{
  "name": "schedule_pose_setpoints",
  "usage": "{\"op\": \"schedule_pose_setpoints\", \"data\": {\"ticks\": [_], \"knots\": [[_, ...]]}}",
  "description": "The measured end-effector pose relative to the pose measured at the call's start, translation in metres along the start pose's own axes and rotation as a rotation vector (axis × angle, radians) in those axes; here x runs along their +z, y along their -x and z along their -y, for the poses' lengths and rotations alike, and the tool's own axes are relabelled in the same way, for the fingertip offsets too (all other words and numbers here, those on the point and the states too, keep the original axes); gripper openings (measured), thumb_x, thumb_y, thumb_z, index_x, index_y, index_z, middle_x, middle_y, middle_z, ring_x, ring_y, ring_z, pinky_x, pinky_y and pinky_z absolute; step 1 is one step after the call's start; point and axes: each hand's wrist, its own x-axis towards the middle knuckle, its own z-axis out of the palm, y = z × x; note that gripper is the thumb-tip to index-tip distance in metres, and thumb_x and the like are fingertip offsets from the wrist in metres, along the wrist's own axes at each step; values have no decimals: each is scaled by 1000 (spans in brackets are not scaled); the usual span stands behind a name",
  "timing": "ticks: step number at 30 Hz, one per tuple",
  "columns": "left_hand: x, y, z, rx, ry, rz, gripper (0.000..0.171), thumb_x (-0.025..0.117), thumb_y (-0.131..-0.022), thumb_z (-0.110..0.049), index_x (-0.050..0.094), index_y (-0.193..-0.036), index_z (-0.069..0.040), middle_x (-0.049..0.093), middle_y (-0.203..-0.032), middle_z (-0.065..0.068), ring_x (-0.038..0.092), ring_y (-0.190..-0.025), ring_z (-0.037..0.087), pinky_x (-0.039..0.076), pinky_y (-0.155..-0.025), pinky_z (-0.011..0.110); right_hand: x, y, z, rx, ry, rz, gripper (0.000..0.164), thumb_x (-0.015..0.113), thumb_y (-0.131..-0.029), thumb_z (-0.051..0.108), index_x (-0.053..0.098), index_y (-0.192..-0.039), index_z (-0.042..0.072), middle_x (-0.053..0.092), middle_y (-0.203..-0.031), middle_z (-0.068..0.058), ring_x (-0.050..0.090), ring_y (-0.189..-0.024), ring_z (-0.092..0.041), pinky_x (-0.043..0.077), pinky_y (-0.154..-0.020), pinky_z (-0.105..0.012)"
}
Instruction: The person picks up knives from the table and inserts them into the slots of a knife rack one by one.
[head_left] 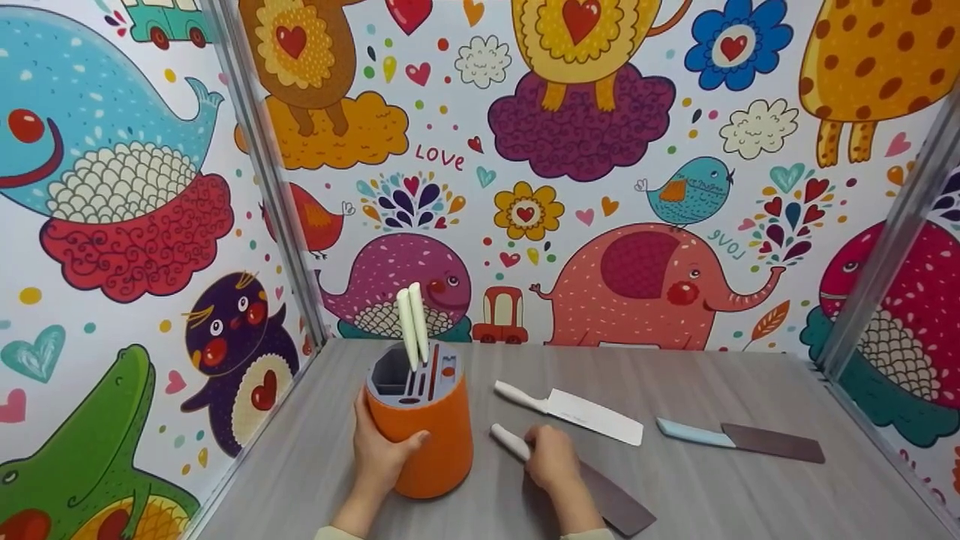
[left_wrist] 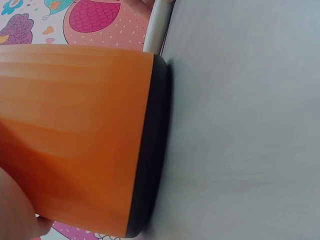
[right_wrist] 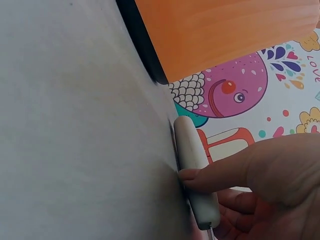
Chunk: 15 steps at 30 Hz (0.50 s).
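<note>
My left hand [head_left: 381, 454] grips the side of an orange knife block [head_left: 441, 442] with a grey slotted top, its thumb across the front. Two pale handles [head_left: 412, 322] stick up from the slots. The block stands upright, its black base [left_wrist: 150, 150] on the table in the left wrist view. To its right, my right hand [head_left: 553, 459] pinches a cleaver by its off-white handle [right_wrist: 192, 160], thumb on one side and fingers on the other. This cleaver's dark blade [head_left: 621, 499] extends toward the front right, partly hidden behind the hand and wrist.
Beyond the right hand lies a white cleaver [head_left: 596, 417]. Farther right is a cleaver with a light blue handle [head_left: 694, 433] and dark blade. Patterned panels [head_left: 465, 187] with metal corner posts enclose the grey table [head_left: 720, 495] at the back and sides.
</note>
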Motion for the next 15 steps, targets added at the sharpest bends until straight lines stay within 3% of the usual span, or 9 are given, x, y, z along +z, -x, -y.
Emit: {"op": "schedule_pose_setpoints", "data": {"ticks": [5,9,15], "knots": [[1,0,0,-11,7,11,114,93,-65,-31,20,-153,-28,44,-148,-1,51,-124,15,40,-112,45,-8,0,-6,10,-61,51,29,78,-60,-8,72,-86,3,70,-77,-5,64,-72,-21,55,-68,-40],[1,1,-1,-11,5,-1,115,93,-64,-28,20,-154,-28,44,-148,-2,50,-124,13,41,-112,42,-21,-3,-8,15,-157,70,33,79,-57,-7,73,-88,4,69,-75,-2,59,-69,-14,51,-64,-34],[0,0,-1,22,-7,-22,119,94,-62,-26,21,-155,-22,44,-149,3,49,-124,16,38,-112,43,-55,-11,0,76,-333,57,37,81,-66,-4,73,-100,6,72,-87,-3,62,-76,-14,52,-67,-33]]}}
